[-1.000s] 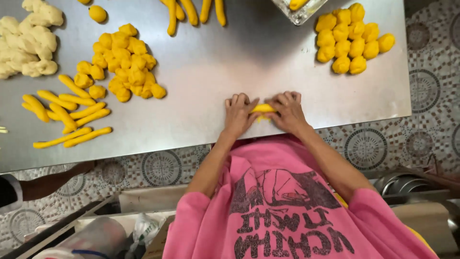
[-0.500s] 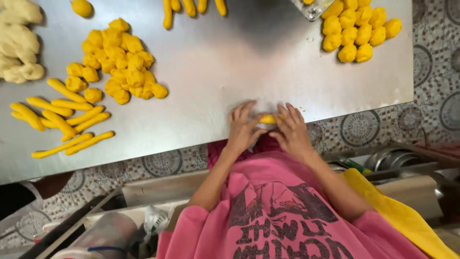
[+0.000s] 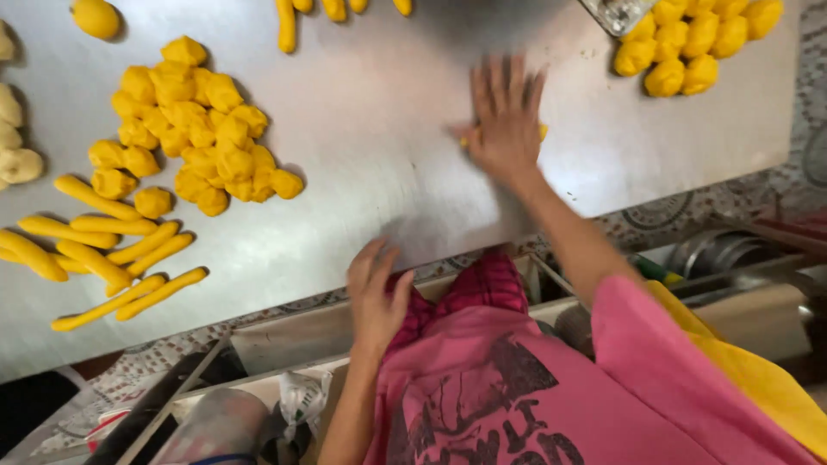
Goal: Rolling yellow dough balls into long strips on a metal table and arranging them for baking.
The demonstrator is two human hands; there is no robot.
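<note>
a small piece of yellow dough (image 3: 543, 132) was seen on the metal tabletop (image 3: 379, 129), almost wholly hidden under the right hand (image 3: 504, 120); only slivers of yellow showed at the edges of the palm. the right hand was laid flat on it, blurred, with its fingers (image 3: 500, 82) spread and stretched out, released rather than clenched. whether the dough was a ball or a roll could not be told.

the left hand (image 3: 375, 297) was held at the near edge of the tabletop, apart from the dough, its fingers loosely open and nothing grasped in them.

to the left, well apart from the hands, a heap of yellow dough lumps (image 3: 194, 129) was piled on the tabletop, and nearer the left edge thin yellow dough rolls (image 3: 112, 258) were laid side by side. a second heap of yellow balls (image 3: 689, 43) was found at the far right corner, beside a clear container (image 3: 616, 13). more rolls (image 3: 336, 10) were cut off by the top edge. pale dough pieces (image 3: 13, 138) were seen at the far left. a pink printed shirt (image 3: 534, 387) filled the lower part of the view.
</note>
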